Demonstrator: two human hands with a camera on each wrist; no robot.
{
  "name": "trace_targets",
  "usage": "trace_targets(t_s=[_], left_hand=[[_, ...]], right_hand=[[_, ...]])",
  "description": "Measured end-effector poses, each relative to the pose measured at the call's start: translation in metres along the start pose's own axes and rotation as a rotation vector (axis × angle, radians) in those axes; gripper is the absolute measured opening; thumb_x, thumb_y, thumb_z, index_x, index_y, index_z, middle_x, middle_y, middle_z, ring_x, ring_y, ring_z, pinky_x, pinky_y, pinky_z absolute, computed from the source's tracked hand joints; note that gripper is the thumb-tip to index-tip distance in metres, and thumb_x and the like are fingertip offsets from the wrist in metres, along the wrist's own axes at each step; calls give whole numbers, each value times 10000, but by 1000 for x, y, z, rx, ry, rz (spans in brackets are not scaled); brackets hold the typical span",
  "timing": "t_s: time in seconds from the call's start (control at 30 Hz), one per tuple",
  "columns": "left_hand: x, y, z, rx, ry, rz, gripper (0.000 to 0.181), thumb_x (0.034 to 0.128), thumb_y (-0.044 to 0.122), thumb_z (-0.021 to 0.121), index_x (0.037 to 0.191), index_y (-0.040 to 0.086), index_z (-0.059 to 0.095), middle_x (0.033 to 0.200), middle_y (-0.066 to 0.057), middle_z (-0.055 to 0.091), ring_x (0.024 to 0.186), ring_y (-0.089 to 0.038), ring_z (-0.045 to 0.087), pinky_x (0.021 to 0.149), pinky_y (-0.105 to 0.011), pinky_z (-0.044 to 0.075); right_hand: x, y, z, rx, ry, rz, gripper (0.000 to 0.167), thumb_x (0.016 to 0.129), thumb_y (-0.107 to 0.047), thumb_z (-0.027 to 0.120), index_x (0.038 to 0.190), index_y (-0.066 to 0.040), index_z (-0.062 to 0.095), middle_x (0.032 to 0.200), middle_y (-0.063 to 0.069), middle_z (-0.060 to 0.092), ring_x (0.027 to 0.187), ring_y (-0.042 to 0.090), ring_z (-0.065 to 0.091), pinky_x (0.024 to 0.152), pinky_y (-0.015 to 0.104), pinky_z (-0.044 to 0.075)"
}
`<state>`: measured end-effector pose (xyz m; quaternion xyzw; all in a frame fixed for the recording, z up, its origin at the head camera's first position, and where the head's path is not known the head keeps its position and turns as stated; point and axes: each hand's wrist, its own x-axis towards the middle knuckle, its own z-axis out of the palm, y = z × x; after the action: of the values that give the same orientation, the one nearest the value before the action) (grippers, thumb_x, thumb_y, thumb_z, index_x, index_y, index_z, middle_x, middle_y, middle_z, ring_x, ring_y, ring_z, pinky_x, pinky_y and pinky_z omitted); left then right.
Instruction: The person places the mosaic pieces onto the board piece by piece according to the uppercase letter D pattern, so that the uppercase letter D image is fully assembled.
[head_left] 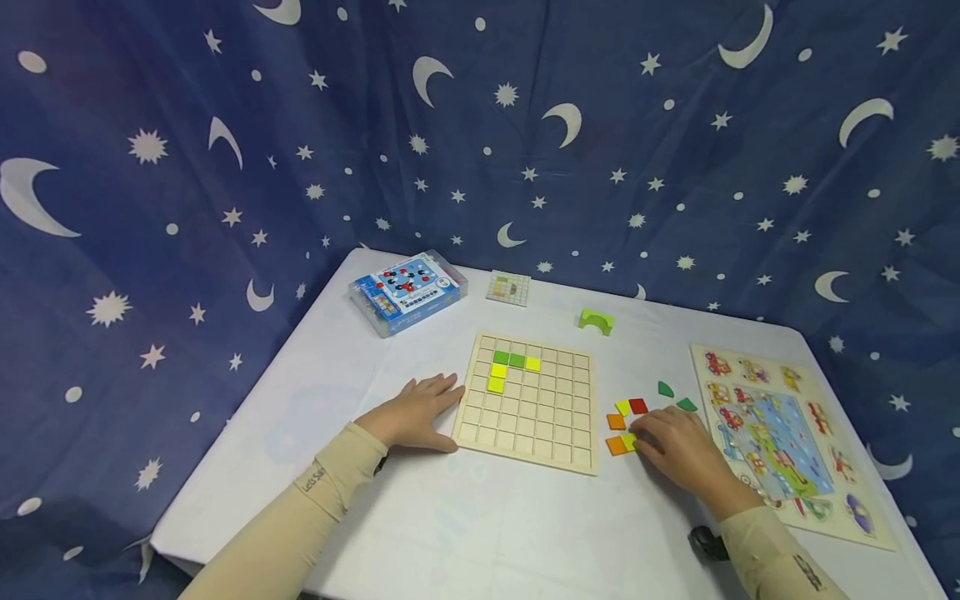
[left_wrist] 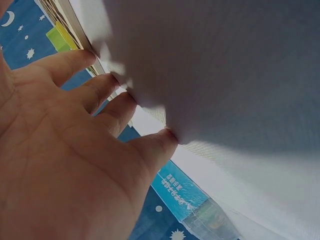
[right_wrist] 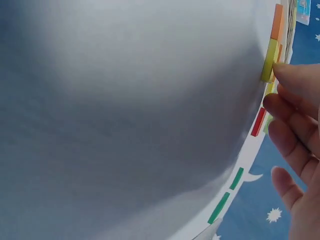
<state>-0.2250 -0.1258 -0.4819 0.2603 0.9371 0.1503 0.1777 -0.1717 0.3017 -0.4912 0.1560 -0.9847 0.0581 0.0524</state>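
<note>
A square wooden grid board lies on the white table, bearing green tiles and yellow tiles in its upper left part. My left hand has its fingers spread, the fingertips at the board's left edge; the left wrist view shows the palm, holding nothing. At the right of the board, my right hand pinches a yellow square tile between thumb and index finger, low at the table. Orange tiles, a red tile and another yellow tile lie beside it.
Two green quarter-round pieces lie beyond my right hand. A picture puzzle board with a card on it is at far right. Behind the grid stand a green arch block, a pattern card and a boxed set.
</note>
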Motion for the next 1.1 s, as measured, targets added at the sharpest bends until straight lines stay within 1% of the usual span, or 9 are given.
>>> trace_targets(t_s=[0.17,0.4,0.63,0.87,1.1], left_hand=[[-1,-1,-1,-9,-1,-7,927,807,489,768,1554,144,341,1645,-64,208,1517,-285,162,1213,-542,109],[0,0,0,-6,2,2,923,805,490,768,1550,138,351,1641,-72,220,1513,-294,174,1211,-546,117],[-1,2,-3,-4,2,2,923,807,483,768,1550,134,348,1641,-76,218,1514,-297,170,1211,-550,109],[-2,1,-1,-17,2,5,925,803,482,773,1548,130,353,1640,-81,219,1512,-302,175,1210,-551,119],[0,-1,2,-14,7,9,926,800,489,773,1546,132,357,1639,-75,225,1511,-300,179,1208,-555,118]], right_hand=[[-1,-2,1,20,-28,-22,295,788,-239,841,1060,-173,747,1084,22,722,1046,259,623,984,537,418],[-5,-2,0,-3,-64,-26,275,784,-218,845,1038,-190,743,1094,14,708,1065,253,618,977,531,442],[-7,-1,1,-12,-50,-31,274,782,-216,847,1032,-182,743,1062,3,704,1018,228,615,960,509,467],[-9,-1,4,-13,-27,-48,269,785,-214,845,1030,-174,743,1052,-2,705,1007,218,616,957,498,470],[-10,-1,3,-16,-29,-45,269,789,-220,843,1035,-180,742,1055,-4,704,1006,216,613,953,491,474]])
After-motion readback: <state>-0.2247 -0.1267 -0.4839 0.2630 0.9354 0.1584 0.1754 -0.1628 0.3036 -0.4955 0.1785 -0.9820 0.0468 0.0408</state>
